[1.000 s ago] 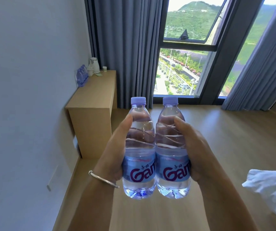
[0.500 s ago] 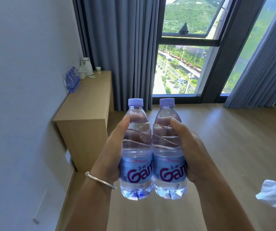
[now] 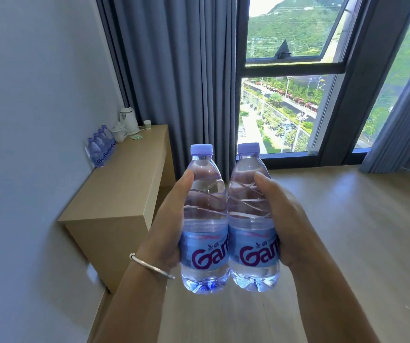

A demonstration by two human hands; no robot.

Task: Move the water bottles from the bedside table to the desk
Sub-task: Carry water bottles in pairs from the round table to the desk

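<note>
A row of water bottles (image 3: pixel 99 151) with blue "Gan" labels stood at the far left of the desk (image 3: pixel 124 194), beside a white teapot (image 3: pixel 119 132) and kettle (image 3: pixel 127 119). Nearer, the left hand (image 3: pixel 168 231), bracelet (image 3: pixel 149 266) at the wrist, gripped the left bottle (image 3: pixel 204 219); the right hand (image 3: pixel 285 219) clasped the right bottle (image 3: pixel 251 216). Both upright bottles touched, labels reading "Gan".

Bright daylight pours through the window (image 3: pixel 283 107), glaring on the floor (image 3: pixel 347 231); edges bend with wide-angle distortion, slightly soft.
</note>
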